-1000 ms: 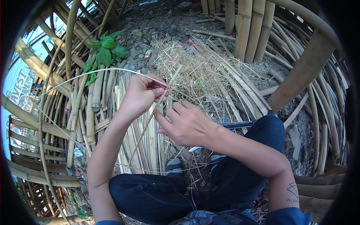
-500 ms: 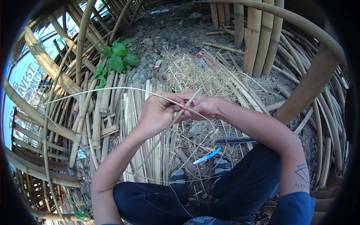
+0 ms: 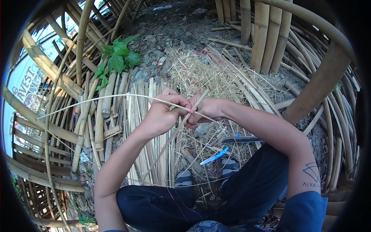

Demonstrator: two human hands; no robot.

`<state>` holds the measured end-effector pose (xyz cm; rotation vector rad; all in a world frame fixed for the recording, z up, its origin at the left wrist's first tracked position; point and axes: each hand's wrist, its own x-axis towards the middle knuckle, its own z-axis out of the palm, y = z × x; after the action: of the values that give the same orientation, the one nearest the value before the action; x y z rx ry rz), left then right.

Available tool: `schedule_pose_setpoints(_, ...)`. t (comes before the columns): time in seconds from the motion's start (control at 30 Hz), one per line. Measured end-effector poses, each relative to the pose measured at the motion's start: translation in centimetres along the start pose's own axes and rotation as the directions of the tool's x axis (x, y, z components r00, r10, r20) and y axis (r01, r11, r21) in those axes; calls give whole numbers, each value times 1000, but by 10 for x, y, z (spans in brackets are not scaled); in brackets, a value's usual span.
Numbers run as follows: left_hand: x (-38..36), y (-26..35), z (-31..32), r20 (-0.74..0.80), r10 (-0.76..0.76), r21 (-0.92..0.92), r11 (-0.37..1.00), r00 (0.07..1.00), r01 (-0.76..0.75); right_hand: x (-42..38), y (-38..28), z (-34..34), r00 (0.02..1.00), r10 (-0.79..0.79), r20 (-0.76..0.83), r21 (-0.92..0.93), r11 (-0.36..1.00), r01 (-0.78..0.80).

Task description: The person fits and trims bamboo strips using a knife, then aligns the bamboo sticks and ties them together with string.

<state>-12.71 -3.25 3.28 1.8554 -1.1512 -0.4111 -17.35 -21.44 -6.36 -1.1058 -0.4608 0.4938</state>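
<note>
Two thin bamboo strips cross between my hands: a long curved strip reaching far left, and a straight strip slanting down toward my left knee. Red string is wrapped around the crossing, and a loose bit rises above it. My left hand is closed, with thumb and forefinger pinching the strips beside the crossing. On the other side, my right hand has its fingers curled in at the string; its fingertips are partly hidden behind the strips.
A blue-handled knife and a dark blade lie before my feet. Split bamboo slats are piled left, shavings ahead. A thick bamboo post leans at right. A leafy plant grows at left.
My right hand's fingers have curled further down beside the crossing. More red string now shows above it. My left hand stays at the crossing, and the view has shifted slightly.
</note>
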Motion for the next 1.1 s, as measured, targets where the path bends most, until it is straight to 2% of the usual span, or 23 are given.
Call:
schedule_pose_setpoints(0.03, -1, 0, -1, 6, 9, 32, 999, 1000, -9, -2, -3, 5, 1000, 1, 2, 0, 1000, -1)
schedule_pose_setpoints(0.1, 1, -5, -7, 16, 22, 19, 1000, 1000, -22, -7, -10, 22, 995, 42, -93, 151, 988, -27)
schedule_pose_setpoints(0.13, 1, -7, -8, 26, 40, 6, 999, 999, -40, -8, -10, 28, 995, 43, -90, 151, 988, -29)
schedule_pose_setpoints(0.2, 0, -9, -7, 27, 66, 41, 997, 997, -67, -8, -10, 37, 945, -41, -324, 279, 951, 137)
schedule_pose_setpoints(0.23, -1, -9, -6, 30, 93, 75, 993, 995, -95, -11, -12, 35, 947, -41, -320, 280, 950, 136)
schedule_pose_setpoints(0.3, -7, -8, -5, 64, 79, 136, 987, 995, -88, -20, -17, 31, 904, 16, -427, 406, 897, 176)
schedule_pose_setpoints(0.33, -8, -14, -4, 46, 61, 18, 998, 997, -62, -17, -25, 45, 782, 52, -621, 307, 934, 182)
schedule_pose_setpoints(0.37, -8, -21, -2, 28, 41, -102, 994, 999, -38, -18, -29, 47, 783, 53, -620, 309, 933, 182)
schedule_pose_setpoints(0.4, -8, -34, -2, 66, 35, -179, 984, 997, -23, -19, -32, 47, 724, 68, -687, 267, 950, 164)
schedule_pose_setpoints(0.43, -9, -30, -2, 68, 35, -179, 984, 997, -22, -21, -33, 46, 657, 78, -750, 225, 964, 143)
schedule_pose_setpoints(0.47, -12, -23, -2, 149, -99, -385, 911, 984, 150, -22, -32, 44, 643, 72, -762, 202, 971, 131)
schedule_pose_setpoints(0.5, -14, -19, -1, 256, -207, -554, 769, 944, 319, -22, -31, 40, 642, 73, -764, 202, 971, 130)
schedule_pose_setpoints(0.53, -15, -19, -1, 258, -206, -553, 770, 944, 319, -22, -32, 37, 563, 43, -826, 92, 994, 59)
schedule_pose_setpoints(0.57, -18, -20, -1, 254, -169, -676, 673, 952, 300, -22, -32, 34, 482, 4, -876, -9, 1000, -25)
schedule_pose_setpoints(0.6, -20, -20, -1, 246, -135, -781, 559, 960, 278, -23, -33, 31, 481, 6, -877, -6, 1000, -24)
schedule_pose_setpoints(0.67, -23, -19, -1, 210, -179, -782, 559, 961, 275, -21, -47, 32, 372, -170, -913, -266, 938, -223)
schedule_pose_setpoints(0.7, -24, -19, -1, 171, -221, -785, 559, 960, 268, -23, -49, 22, 374, -168, -912, -265, 937, -226)
schedule_pose_setpoints(0.77, -24, -22, 0, 142, -211, -762, 601, 967, 243, -24, -55, 14, 473, -419, -775, -568, 789, -234)
schedule_pose_setpoints(0.83, -23, -23, 3, 119, -196, -735, 642, 973, 219, -29, -57, 10, 453, -383, -805, -537, 795, -282)
schedule_pose_setpoints(0.93, -21, -22, 8, 34, -294, -709, 667, 955, 231, -27, -55, 5, 458, -394, -797, -556, 776, -299)
schedule_pose_setpoints(1.0, -21, -22, 11, -84, -308, -686, 708, 948, 169, -25, -54, 4, 445, -407, -798, -583, 706, -401)
schedule_pose_setpoints(1.03, -22, -21, 12, -84, -309, -686, 707, 947, 170, -26, -54, 2, 445, -406, -798, -583, 707, -401)
schedule_pose_setpoints(1.1, -25, -14, 11, -162, -304, -602, 785, 939, 150, -31, -56, -5, 328, -463, -823, -567, 662, -489)
